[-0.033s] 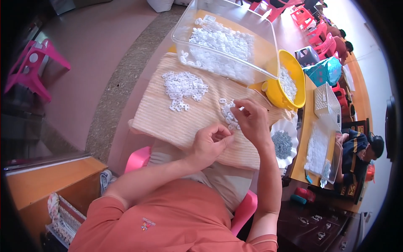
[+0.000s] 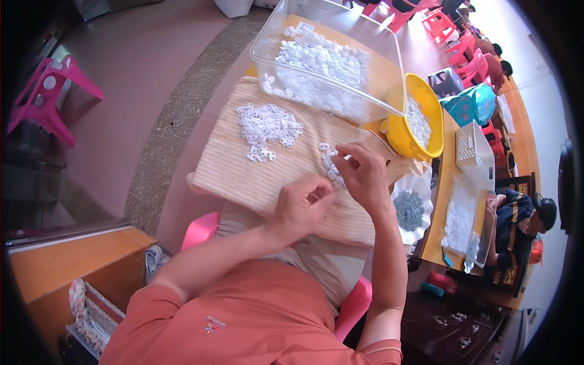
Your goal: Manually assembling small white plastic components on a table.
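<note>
Around the middle of a striped cloth [image 2: 240, 179]: clear bin [image 2: 377, 106] at one o'clock; yellow basin [image 2: 435, 118] at two; right hand [image 2: 362, 173] at three, fingertips nearly together; left hand [image 2: 299, 204] at six, loosely curled; whether either holds anything, I cannot tell; pile of white pieces [image 2: 267, 126] at eleven; smaller white cluster [image 2: 328, 162] at three.

The left hand [image 2: 301, 204] is slightly blurred, and its curled fingers hide whether anything lies between them; the right hand [image 2: 363, 173] covers part of the small group of white pieces [image 2: 326, 162], and anything at its fingertips is too small to tell; the right forearm [image 2: 389, 261] hides the left side of the scalloped white dish [image 2: 424, 228], whose grey bits [image 2: 409, 210] blur together; the upper edge cuts off the clear bin [image 2: 328, 85].
</note>
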Tool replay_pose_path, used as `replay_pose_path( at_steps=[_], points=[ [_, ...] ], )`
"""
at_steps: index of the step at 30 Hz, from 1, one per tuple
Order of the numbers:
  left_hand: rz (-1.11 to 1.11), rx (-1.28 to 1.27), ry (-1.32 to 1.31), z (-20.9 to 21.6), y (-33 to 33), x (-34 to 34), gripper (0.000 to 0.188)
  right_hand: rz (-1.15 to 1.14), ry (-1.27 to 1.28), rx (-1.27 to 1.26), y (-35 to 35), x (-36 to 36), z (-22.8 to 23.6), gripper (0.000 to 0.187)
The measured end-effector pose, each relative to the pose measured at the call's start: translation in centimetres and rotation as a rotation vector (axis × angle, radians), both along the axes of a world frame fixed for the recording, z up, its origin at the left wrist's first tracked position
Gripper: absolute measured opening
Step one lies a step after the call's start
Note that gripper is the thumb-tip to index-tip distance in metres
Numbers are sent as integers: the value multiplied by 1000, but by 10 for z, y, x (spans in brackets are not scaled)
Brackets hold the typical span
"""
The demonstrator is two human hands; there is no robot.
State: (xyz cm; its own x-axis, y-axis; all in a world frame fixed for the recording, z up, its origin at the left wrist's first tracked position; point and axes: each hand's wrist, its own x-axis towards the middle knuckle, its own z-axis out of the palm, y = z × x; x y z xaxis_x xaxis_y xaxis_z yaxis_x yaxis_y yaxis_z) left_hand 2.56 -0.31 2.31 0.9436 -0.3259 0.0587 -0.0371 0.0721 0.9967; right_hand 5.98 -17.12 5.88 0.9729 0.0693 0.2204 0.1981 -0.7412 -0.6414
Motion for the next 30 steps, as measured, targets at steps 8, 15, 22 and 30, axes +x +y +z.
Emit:
replay_pose_path(
  at_steps=[8,15,22,30],
  points=[
    [285,958,-730,-13,48,66,18,-33,4,98,8,-26,2,14],
    [271,1015,-756,-19,37,71,12,-71,14,122,-11,-82,-24,14],
    [355,1016,-835,-25,30,76,11,-144,70,227,-13,-121,-24,17],
    [314,1020,-797,-14,42,72,9,-306,-4,118,-44,-153,-26,14]
  ],
)
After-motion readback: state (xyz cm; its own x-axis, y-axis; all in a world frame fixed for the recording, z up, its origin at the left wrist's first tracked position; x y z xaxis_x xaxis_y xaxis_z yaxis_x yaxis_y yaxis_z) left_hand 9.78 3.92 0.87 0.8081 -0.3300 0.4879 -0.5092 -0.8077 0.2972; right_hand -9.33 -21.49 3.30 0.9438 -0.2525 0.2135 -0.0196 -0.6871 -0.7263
